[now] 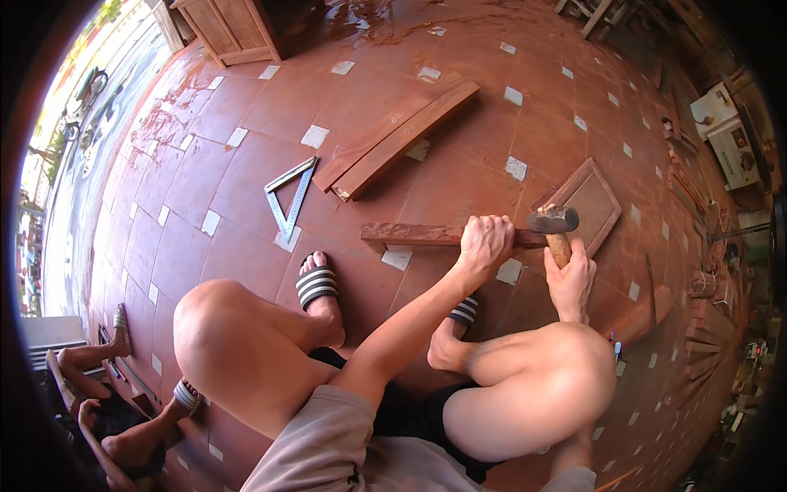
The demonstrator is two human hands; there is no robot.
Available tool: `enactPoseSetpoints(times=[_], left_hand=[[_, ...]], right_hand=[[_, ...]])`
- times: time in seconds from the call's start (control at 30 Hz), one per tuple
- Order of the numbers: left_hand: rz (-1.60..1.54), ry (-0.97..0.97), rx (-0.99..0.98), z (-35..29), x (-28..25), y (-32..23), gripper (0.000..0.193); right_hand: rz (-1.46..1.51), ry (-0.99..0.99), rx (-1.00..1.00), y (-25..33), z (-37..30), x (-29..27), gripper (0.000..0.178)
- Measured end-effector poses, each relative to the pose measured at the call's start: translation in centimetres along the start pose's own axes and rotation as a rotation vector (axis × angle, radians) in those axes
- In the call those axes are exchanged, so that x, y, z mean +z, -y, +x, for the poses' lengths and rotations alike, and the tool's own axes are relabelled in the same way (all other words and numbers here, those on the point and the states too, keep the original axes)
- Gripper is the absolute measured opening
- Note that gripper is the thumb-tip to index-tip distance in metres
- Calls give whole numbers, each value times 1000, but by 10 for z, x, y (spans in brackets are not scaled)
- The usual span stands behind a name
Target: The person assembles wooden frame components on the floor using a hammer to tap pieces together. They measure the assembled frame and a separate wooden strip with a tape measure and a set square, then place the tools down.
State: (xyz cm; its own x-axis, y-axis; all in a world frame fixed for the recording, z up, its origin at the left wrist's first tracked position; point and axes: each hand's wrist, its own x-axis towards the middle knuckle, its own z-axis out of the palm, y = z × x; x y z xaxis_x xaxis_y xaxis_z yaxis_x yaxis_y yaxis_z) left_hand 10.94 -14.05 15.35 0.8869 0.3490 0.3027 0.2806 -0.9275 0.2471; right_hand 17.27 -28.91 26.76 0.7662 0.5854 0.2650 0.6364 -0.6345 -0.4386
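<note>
My left hand (486,244) is wrapped over a reddish-brown wooden beam (418,235) with a rough upper face, lying crosswise in front of my feet. In my right hand (571,277) is a hammer (559,246), gripped by its short wooden handle. Its dark metal head (554,220) is above the beam's right end; whether it touches the wood I cannot tell. Behind the hammer lies a framed wooden panel (601,197), partly hidden by it.
Two wooden boards (406,139) lie side by side farther off. A metal triangle square (295,197) rests on the tiled floor (246,189) to their left. Another person's legs (139,435) show at lower left. A wooden cabinet (234,33) stands at the far left; wood pieces (707,340) are stacked at right.
</note>
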Motion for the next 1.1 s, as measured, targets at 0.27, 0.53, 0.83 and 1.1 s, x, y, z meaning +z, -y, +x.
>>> enactPoseSetpoints(times=[0.27,0.53,0.83,1.1], left_hand=[[-106,-480,120,-29,35,6,28],[-156,-302,73,-24,31,4,30],[-174,-100,114,-18,19,10,32],[-88,188,1,7,-33,6,35]], right_hand=[[135,230,-492,95,18,35,40],[-175,360,-622,130,25,69,32],[-164,219,-456,112,17,60,39],[441,-251,26,28,-35,16,32]])
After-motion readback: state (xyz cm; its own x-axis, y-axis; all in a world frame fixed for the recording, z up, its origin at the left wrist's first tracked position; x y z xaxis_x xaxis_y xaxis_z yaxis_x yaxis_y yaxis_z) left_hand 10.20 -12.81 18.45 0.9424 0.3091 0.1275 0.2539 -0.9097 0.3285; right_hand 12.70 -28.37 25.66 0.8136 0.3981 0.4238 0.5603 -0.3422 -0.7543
